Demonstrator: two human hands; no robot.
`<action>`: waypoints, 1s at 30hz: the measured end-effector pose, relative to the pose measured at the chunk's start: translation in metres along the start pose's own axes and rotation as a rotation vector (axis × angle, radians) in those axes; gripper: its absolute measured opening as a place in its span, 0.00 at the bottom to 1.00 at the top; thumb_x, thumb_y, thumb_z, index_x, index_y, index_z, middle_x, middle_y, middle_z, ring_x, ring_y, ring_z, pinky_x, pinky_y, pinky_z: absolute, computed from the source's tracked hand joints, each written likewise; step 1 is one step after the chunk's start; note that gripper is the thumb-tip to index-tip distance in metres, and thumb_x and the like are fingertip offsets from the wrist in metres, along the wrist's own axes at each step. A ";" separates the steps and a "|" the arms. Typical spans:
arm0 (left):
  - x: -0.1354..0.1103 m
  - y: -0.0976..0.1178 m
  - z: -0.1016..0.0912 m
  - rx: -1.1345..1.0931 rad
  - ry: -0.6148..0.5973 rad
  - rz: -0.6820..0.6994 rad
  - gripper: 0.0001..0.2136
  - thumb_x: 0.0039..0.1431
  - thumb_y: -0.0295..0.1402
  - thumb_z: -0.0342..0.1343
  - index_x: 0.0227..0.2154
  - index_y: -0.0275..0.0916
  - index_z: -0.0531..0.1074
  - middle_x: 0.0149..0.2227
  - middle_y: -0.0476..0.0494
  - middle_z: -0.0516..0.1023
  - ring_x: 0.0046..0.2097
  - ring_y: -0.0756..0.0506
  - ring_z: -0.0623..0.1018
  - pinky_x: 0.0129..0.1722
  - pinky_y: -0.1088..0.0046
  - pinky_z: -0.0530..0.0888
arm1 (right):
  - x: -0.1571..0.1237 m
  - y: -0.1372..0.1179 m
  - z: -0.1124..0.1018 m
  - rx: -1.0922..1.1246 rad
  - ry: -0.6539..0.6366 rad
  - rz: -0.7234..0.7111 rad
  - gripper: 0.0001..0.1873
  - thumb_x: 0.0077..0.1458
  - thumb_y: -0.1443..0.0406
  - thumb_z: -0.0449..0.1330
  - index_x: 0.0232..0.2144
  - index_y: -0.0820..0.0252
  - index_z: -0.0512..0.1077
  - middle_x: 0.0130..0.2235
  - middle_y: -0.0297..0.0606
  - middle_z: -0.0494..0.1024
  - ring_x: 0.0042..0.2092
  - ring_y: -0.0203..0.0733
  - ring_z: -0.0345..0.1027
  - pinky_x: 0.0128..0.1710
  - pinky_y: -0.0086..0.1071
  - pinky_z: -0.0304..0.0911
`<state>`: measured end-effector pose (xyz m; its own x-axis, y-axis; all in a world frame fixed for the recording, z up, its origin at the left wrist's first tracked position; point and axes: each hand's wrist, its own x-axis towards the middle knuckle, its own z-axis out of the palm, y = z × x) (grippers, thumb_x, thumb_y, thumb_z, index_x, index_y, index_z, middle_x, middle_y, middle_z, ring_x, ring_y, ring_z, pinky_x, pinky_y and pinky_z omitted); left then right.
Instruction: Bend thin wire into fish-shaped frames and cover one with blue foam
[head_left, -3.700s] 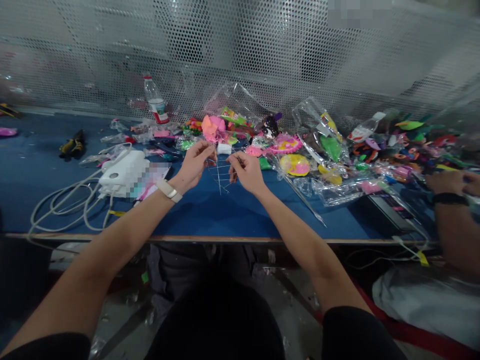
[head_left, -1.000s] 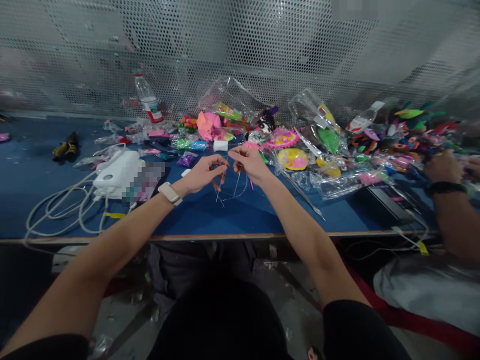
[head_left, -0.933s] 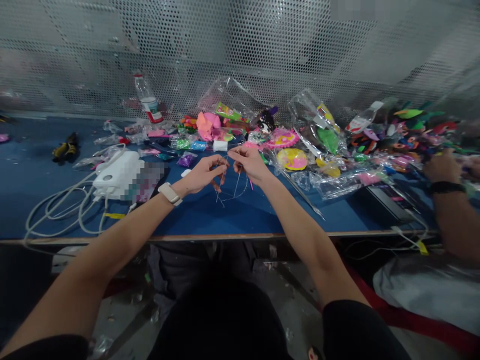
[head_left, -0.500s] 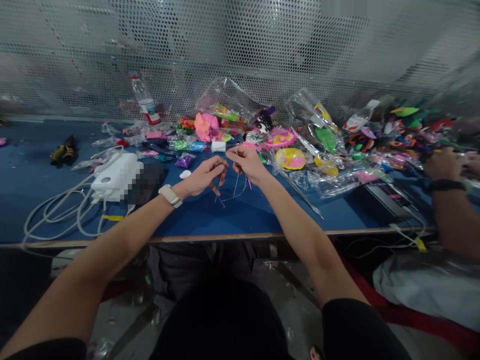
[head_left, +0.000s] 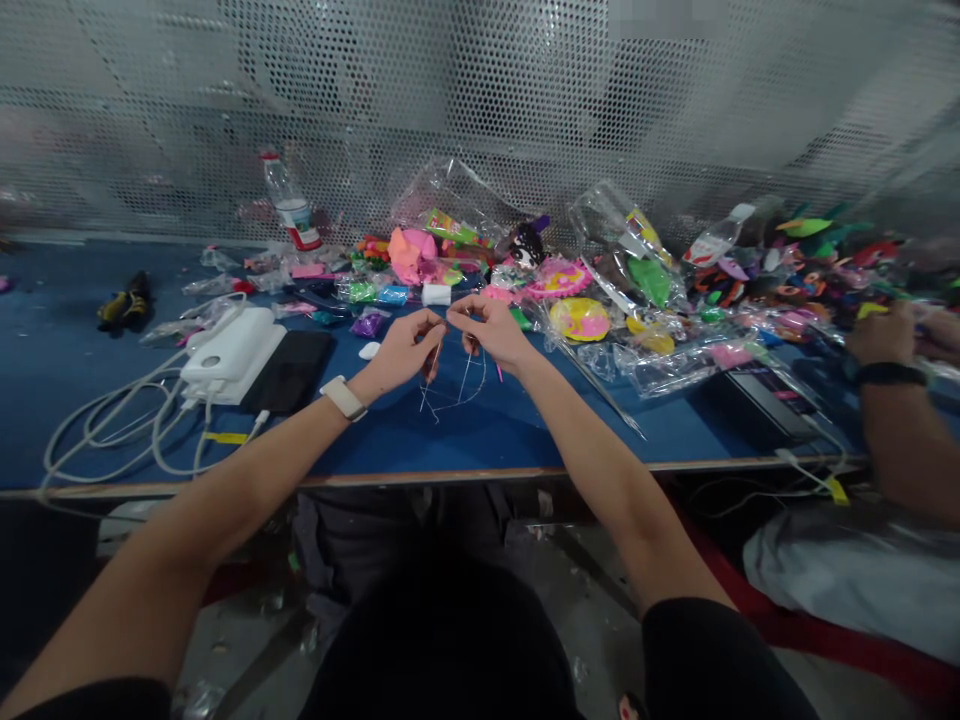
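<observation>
My left hand [head_left: 407,350], with a pale watch band on its wrist, pinches a thin wire [head_left: 459,402] near its fingertips. Close beside it, my right hand [head_left: 495,328] pinches the same wire, and the two sets of fingertips almost meet above the blue table. The wire hangs below both hands in a loose, bent loop with a few thin straight ends. Fingers hide what lies exactly between the tips. A small white piece of clay [head_left: 369,350] lies just left of my left hand, and a purple packet [head_left: 370,321] sits behind it.
A white charger [head_left: 232,350] with looped cables and a black phone [head_left: 289,370] lie left. Long tweezers [head_left: 600,388] rest to the right. Colourful clay pieces and plastic wrappers line the back, with a bottle [head_left: 294,210]. A co-worker's hand [head_left: 885,335] is at far right.
My left hand has moved slightly up and right, so its fingertips come close to those of my right hand. The wire loop has shifted a little to the left.
</observation>
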<state>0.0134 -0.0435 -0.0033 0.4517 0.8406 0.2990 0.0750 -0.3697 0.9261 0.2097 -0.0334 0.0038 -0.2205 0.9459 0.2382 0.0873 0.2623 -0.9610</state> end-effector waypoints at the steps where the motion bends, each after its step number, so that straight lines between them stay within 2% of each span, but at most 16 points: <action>1: 0.000 0.001 0.000 0.023 0.005 0.014 0.12 0.73 0.43 0.60 0.35 0.44 0.70 0.21 0.52 0.72 0.18 0.49 0.74 0.19 0.73 0.69 | -0.001 -0.002 0.000 -0.007 -0.004 -0.002 0.23 0.58 0.45 0.73 0.39 0.54 0.74 0.33 0.32 0.76 0.23 0.31 0.67 0.19 0.30 0.59; 10: -0.001 0.005 -0.003 0.088 0.016 0.064 0.12 0.74 0.42 0.58 0.34 0.44 0.70 0.20 0.52 0.73 0.18 0.49 0.73 0.21 0.71 0.70 | -0.003 -0.008 0.001 0.000 -0.029 -0.039 0.27 0.53 0.43 0.74 0.41 0.55 0.74 0.31 0.31 0.74 0.22 0.33 0.68 0.18 0.31 0.61; 17: 0.000 0.003 -0.004 0.090 0.009 0.073 0.11 0.74 0.37 0.56 0.32 0.44 0.68 0.21 0.53 0.73 0.17 0.50 0.73 0.21 0.71 0.70 | -0.003 -0.006 0.000 -0.029 -0.029 -0.042 0.27 0.54 0.43 0.74 0.42 0.56 0.74 0.32 0.31 0.75 0.23 0.32 0.68 0.19 0.31 0.62; 23: 0.000 0.004 -0.004 0.098 -0.001 0.082 0.10 0.74 0.33 0.53 0.33 0.42 0.69 0.19 0.54 0.73 0.17 0.50 0.73 0.20 0.74 0.71 | -0.001 0.000 -0.002 0.001 -0.061 -0.162 0.28 0.55 0.42 0.75 0.41 0.55 0.73 0.34 0.31 0.73 0.22 0.31 0.67 0.18 0.30 0.62; 30: 0.002 0.003 -0.004 0.111 -0.009 0.090 0.10 0.74 0.30 0.53 0.32 0.42 0.66 0.18 0.55 0.72 0.16 0.51 0.72 0.18 0.76 0.69 | -0.001 0.002 -0.003 -0.015 -0.125 -0.221 0.22 0.60 0.46 0.72 0.43 0.53 0.73 0.38 0.31 0.69 0.22 0.32 0.68 0.18 0.32 0.63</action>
<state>0.0107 -0.0416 0.0008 0.4693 0.7985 0.3769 0.1316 -0.4853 0.8644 0.2129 -0.0331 0.0022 -0.3546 0.8341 0.4225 0.0378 0.4643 -0.8849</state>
